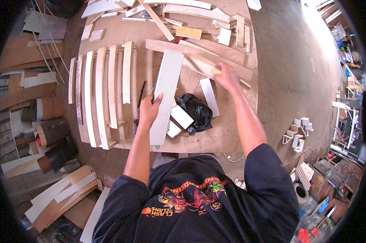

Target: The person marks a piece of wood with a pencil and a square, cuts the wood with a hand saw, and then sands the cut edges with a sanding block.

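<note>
Workshop floor [288, 60] borders a brown wooden surface [227, 133] on its right side; stacked boards and offcuts [61, 198] lie to the left. White board [166, 101] is noted over the near middle of the surface, long axis running near to far, its far end leaning right. Left hand [149, 109] pinches its left edge about midway, thumb on the pale face. Right hand [226, 77] is to the right of the board and farther out, nearer its far end than the left hand is. Its fingers are curled beside a pale wooden strip [203, 68]; owing to blur, I cannot tell whether they grip it. Left of the board, slatted wooden frames [100, 95] also run near to far.

Containers: one rumpled black plastic bag [197, 115], right of the board; contents cannot be determined. White blocks [182, 116] sit between bag and board; a narrow white piece [209, 97] lies just right of the bag
</note>
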A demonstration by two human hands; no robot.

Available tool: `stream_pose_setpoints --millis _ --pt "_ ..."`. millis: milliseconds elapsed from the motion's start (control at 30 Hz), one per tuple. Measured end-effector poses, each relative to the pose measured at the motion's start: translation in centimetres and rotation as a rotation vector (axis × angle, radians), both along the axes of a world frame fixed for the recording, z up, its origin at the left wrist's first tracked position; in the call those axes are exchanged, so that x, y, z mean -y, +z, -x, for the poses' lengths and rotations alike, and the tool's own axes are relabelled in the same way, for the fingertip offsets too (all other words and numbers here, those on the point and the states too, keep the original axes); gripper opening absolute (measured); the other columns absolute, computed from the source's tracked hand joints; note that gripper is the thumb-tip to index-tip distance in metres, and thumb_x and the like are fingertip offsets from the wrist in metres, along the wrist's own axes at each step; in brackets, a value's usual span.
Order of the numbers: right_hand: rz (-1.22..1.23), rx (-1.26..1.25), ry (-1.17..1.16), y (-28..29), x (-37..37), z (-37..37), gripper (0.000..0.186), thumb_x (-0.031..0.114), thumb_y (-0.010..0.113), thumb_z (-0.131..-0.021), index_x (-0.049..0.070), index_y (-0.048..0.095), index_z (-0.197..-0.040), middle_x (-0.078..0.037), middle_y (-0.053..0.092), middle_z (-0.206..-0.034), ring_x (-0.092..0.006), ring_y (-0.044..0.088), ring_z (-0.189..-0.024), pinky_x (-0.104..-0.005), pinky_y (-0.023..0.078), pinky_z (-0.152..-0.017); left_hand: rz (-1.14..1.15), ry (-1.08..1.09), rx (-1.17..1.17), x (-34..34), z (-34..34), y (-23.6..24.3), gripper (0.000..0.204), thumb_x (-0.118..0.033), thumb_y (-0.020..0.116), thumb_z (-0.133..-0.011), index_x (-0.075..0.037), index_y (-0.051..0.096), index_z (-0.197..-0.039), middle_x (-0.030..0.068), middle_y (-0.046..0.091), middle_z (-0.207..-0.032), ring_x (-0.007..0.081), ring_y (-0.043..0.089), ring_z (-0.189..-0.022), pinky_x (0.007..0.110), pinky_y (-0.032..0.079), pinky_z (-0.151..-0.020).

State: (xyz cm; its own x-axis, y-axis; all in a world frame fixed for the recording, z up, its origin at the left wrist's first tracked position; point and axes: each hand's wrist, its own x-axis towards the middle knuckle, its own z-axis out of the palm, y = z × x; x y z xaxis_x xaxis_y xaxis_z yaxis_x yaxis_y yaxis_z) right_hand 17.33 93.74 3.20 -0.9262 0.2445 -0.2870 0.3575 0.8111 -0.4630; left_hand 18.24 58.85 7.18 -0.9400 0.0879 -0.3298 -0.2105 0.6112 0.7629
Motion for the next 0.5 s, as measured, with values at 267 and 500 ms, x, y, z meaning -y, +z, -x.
stream_pose_setpoints --millis 267,500 --pt "0.257 -0.055 -0.036 -3.2 -5.8 9.0 0.067 0.034 0.088 -0.073 0.009 0.066 -0.131 -0.022 0.070 -0.123 -0.0355 0.068 -0.114 -0.0431 0.050 -0.100 -0.217 0.128 0.134 -3.7 4.1 -3.0 0.048 -0.037 0.068 -0.097 0.011 0.068 -0.099 0.0141 0.069 -0.080 0.0162 0.060 -0.074 0.036 0.049 -0.070" --pt "-0.223 -0.521 -0.006 -2.8 3.0 7.6 0.048 0.024 0.075 -0.086 0.009 0.061 -0.130 -0.020 0.065 -0.121 -0.0359 0.064 -0.112 -0.0496 0.052 -0.093 0.058 0.173 0.051 -1.2 5.0 -4.9 0.052 -0.041 0.069 -0.096 0.006 0.061 -0.077 0.0107 0.058 -0.067 0.0167 0.049 -0.064 0.041 0.043 -0.062"
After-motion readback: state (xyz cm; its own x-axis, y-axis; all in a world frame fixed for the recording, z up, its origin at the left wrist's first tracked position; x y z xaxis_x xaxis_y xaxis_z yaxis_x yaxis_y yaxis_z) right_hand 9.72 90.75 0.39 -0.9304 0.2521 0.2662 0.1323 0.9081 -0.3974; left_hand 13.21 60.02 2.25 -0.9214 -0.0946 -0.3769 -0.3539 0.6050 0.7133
